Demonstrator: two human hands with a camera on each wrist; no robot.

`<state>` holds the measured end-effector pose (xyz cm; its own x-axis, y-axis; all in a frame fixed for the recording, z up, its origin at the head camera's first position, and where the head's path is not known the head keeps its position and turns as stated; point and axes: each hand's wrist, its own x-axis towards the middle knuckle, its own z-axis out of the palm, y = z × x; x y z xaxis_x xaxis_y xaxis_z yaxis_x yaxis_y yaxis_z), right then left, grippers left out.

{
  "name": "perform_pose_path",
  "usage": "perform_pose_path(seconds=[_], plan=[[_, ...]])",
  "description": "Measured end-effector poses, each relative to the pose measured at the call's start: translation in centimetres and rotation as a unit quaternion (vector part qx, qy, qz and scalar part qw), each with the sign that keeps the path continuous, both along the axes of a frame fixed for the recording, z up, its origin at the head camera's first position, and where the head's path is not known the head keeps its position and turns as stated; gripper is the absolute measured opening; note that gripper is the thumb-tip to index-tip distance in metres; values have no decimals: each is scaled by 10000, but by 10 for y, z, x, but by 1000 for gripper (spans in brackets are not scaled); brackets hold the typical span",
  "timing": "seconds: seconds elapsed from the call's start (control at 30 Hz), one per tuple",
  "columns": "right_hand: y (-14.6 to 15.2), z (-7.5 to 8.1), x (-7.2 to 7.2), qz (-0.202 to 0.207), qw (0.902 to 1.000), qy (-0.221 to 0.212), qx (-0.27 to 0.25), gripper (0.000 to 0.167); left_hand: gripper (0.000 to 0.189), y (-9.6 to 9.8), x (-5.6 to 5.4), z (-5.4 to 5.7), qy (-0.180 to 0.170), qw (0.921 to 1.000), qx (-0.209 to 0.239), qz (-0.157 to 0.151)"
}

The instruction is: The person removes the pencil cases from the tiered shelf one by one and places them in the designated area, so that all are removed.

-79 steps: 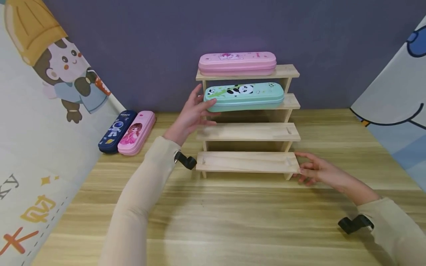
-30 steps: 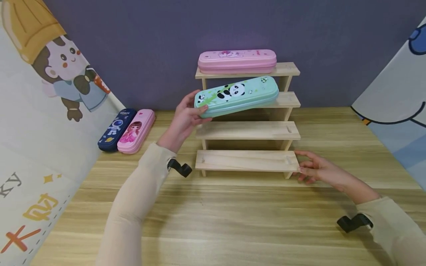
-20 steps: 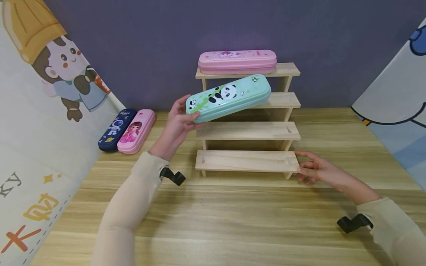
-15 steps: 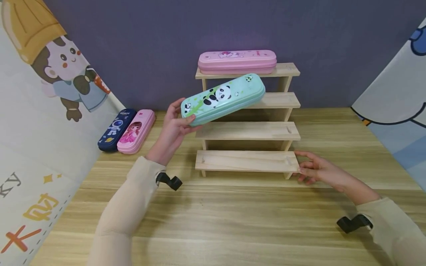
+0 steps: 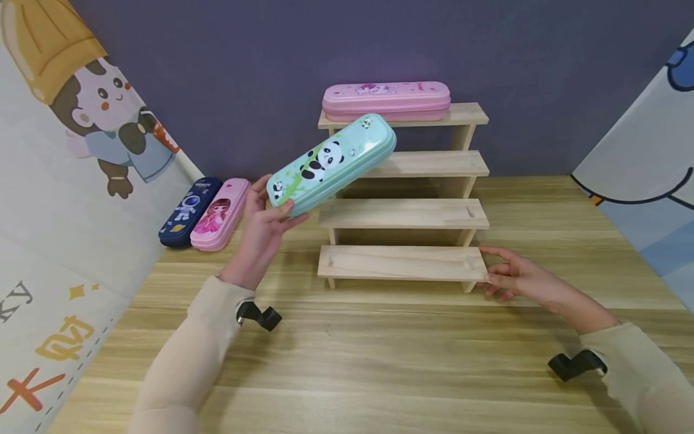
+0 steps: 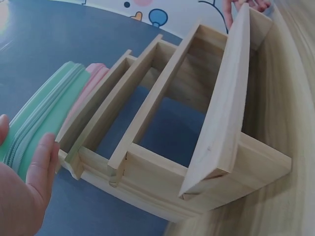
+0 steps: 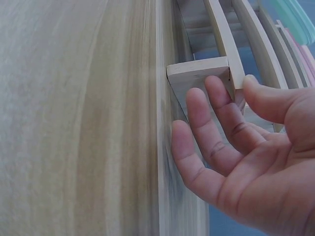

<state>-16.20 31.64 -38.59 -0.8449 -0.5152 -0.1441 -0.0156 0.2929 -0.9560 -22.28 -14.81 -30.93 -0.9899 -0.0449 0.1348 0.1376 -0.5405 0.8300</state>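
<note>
Lifted off the second-highest step of the wooden rack (image 5: 403,263), the mint panda case (image 5: 331,164) has swung leftward in the left hand (image 5: 262,228), which pinches its near end, thumb and fingers parted by the case's width; the far end slants up away from it. Well to its right, the half-curled right hand (image 5: 517,278) grips the lowest step's end. Beyond the left hand, a pink case (image 5: 387,102) tops the rack; leftward, girl-print (image 5: 219,217) and navy cases (image 5: 187,214) lie on the desk (image 5: 379,355).

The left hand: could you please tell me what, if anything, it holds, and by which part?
The left hand holds the mint-green panda pencil case by its left end.
</note>
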Motion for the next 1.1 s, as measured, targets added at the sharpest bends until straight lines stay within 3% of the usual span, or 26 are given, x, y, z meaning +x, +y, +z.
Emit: perform_pose_path(seconds=[0.6,0.93,1.1], plan=[[0,1,0,15,10000,-21,15,67,55,-18,14,-11,97,9965,365,748],[0,0,-1,-9,10000,-38,52,68,53,-27,19,-17,178,9882,835,1271],[0,2,-1,14,10000,-53,49,69,53,-29,20,-22,17,9849,1027,1395]])
